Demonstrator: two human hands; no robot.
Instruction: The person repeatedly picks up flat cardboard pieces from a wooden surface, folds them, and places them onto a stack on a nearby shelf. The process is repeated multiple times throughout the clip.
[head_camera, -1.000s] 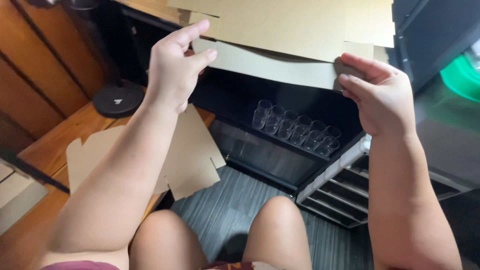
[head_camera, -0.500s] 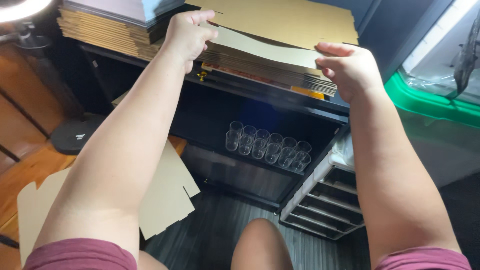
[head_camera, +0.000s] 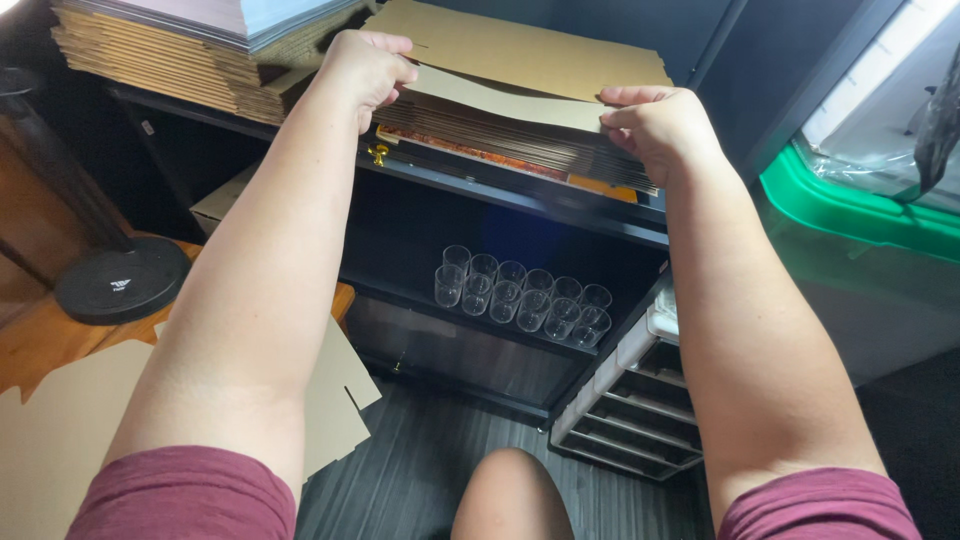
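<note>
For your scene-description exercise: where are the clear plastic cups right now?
In the head view, the clear plastic cups stand clustered on a dark lower shelf, centre frame, below the cardboard stack, left of the drawer unit.

Below you is a dark plank floor (head_camera: 420, 470). In front you have a black shelf unit (head_camera: 520, 200), a wooden table (head_camera: 40, 340) at left, a green-lidded bin (head_camera: 850, 210) at right.
</note>
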